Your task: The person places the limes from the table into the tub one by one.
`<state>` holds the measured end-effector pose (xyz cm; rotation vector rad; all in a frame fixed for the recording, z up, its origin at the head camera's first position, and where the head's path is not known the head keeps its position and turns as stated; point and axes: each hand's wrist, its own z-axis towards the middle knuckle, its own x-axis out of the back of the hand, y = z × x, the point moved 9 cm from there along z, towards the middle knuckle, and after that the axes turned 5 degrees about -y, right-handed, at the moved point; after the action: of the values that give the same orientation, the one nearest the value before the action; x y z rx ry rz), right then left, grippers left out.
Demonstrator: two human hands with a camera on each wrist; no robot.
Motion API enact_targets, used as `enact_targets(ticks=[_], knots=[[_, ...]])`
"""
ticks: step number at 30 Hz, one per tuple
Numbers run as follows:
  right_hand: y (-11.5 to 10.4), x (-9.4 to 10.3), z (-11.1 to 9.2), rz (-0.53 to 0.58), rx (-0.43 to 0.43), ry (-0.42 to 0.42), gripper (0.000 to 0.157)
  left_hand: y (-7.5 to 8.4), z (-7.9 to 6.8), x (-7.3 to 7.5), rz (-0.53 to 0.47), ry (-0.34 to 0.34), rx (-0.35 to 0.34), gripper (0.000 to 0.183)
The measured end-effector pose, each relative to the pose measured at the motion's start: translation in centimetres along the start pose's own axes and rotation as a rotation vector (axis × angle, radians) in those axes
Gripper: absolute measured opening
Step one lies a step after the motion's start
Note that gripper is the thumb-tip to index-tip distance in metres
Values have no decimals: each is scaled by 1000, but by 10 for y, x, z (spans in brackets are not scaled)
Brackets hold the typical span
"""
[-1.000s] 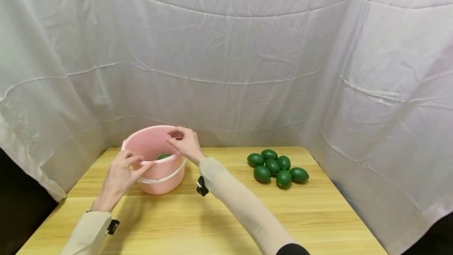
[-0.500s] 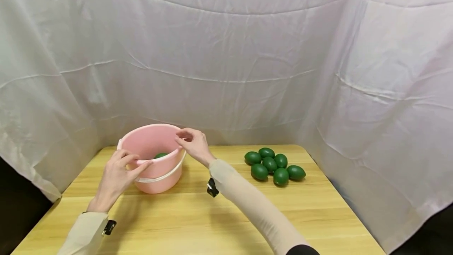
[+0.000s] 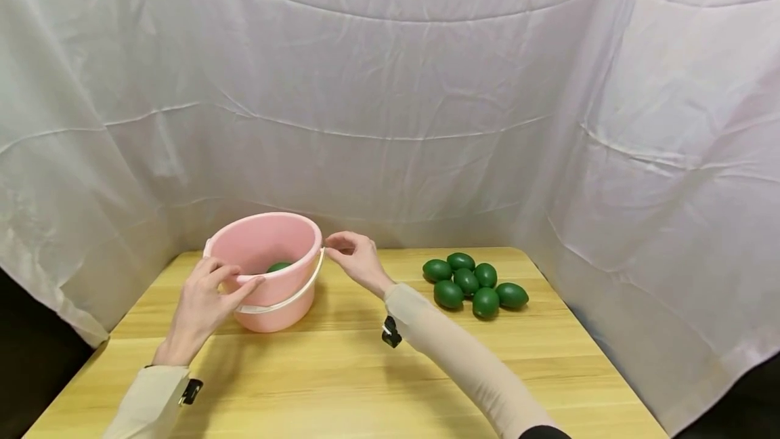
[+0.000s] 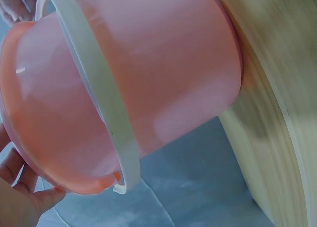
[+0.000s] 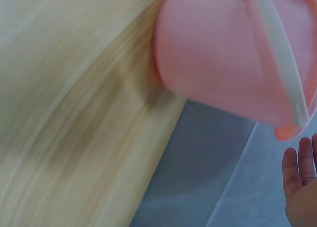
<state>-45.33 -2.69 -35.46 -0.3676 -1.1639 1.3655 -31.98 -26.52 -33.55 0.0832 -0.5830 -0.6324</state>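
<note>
My left hand (image 3: 204, 297) grips the near-left rim of a pink bucket (image 3: 280, 286), which stands upright at the left of a wooden table (image 3: 292, 385). My right hand (image 3: 359, 259) holds nothing; its fingers are loose, just beside the bucket's right rim. From my head, I cannot tell whether they touch; the right wrist view shows nearly straight fingers, their visible tips just clear of the rim. Only the head view shows a green fruit (image 3: 279, 267) inside and seven more (image 3: 466, 282) clustered at right. The left wrist view shows the white handle (image 4: 101, 83) close up, slanting across the bucket's wall.
</note>
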Motion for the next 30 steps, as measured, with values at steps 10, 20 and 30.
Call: enact_targets(ticks=[10, 20, 30], knots=[[13, 20, -10, -25, -3, 3, 22, 2, 1, 1, 4, -1, 0, 30], [35, 33, -26, -52, -45, -10, 23, 4, -2, 1, 15, 5, -31, 29], [58, 58, -43, -97, -103, 2, 23, 2, 0, 1, 9, -1, -27, 31]])
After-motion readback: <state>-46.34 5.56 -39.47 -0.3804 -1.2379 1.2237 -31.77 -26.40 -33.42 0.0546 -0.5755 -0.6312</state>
